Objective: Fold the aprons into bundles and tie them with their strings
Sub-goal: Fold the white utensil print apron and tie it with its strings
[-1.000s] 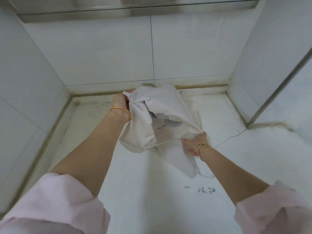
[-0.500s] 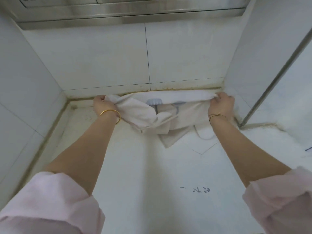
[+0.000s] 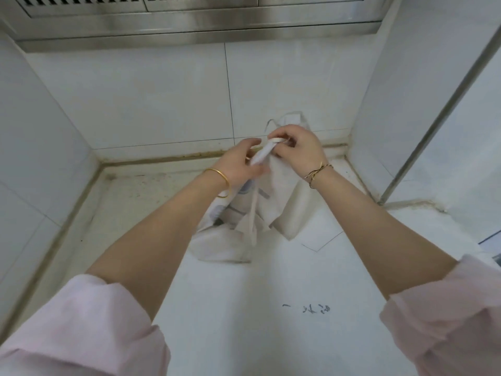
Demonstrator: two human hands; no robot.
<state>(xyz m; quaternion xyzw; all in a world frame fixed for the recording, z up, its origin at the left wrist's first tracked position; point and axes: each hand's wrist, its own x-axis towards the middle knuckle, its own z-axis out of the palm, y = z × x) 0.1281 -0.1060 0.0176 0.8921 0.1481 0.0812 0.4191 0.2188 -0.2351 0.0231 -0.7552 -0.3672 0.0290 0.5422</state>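
White counter [image 3: 244,308]: bunched grey-printed apron [image 3: 282,202], top pinched by left hand [image 3: 241,164] and right hand [image 3: 301,150].

I am looking down at a stained white counter [image 3: 244,308], white wall tiles [image 3: 162,104] enclosing it, a steel vent hood [image 3: 189,20] hanging overhead.

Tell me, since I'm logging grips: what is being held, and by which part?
The left hand and right hand both grip the white apron by its gathered top edge; the rest hangs down.
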